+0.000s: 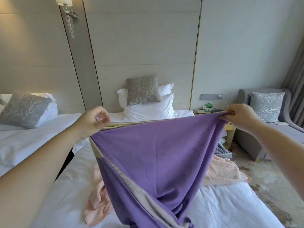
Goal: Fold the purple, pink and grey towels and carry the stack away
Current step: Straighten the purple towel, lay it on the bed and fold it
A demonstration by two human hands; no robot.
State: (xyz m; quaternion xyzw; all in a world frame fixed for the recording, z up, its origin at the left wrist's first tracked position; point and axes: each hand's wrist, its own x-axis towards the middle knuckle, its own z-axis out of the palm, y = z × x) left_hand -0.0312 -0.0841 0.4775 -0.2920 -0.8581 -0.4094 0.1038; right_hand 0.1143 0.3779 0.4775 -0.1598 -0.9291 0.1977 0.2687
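I am watching my left hand (94, 120) pinching the left top corner of the purple towel (156, 153), fingers curled over the cream hem, and lifting it above the white bed (54, 186) so the cloth is hanging free rather than dragging. The towel is stretching between both hands along its top edge, sagging in the middle, with its lower end twisting and gathering at the bottom of the view. I am judging that I am holding it wide to find the corners and shake it flat before the first fold. Beneath it the pink towel (222, 171) is lying crumpled on the bed, showing on either side, and the grey towel (224, 152) is bunching just beyond it near the bed's right edge, both waiting unfolded. My right hand (240, 115) is pinching the other top corner between thumb and fingers, pulling the edge taut
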